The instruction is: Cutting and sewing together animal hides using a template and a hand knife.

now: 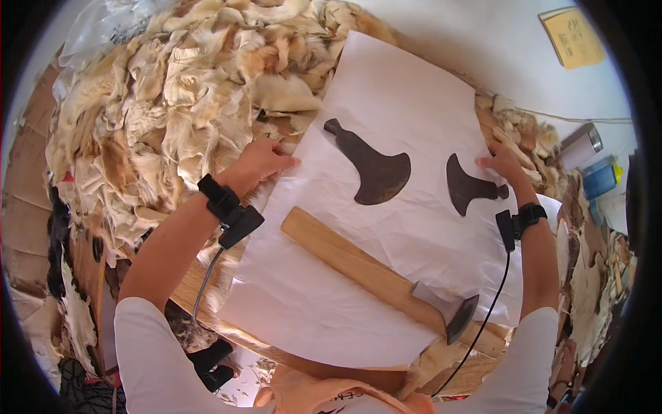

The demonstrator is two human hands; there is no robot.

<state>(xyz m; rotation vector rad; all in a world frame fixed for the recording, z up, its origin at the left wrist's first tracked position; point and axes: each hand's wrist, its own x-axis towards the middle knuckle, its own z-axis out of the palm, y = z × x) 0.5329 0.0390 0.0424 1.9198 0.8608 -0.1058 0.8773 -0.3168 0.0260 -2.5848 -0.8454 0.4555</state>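
Piled fur hides [193,103] are filling the upper left of the frame, and a white surface [476,34] is showing at upper right. At centre, the white sheet [414,90] is lying over the hides and carrying three separate tools: the large dark blade [383,169] above centre, the small dark blade [469,186] right of centre, and the wooden-handled axe [383,281] slanting across the lower half. The left hand [265,164] is touching the sheet's left edge, and the right hand [505,164] is bordering its right edge, beside the small blade. Fingers on both are bending; whether they are gripping the sheet cannot be told.

Progress, as judged: the spreading and laying out are appearing complete; flattening is seemingly remaining, since creases are showing at right.

Count: one large sheet, two blades, one axe, two black wristbands [219,198]. Hides are overlapping too much for counting. At upper right, one yellow booklet [572,36], one metal cup [583,143] and one blue container [601,178] are resting.
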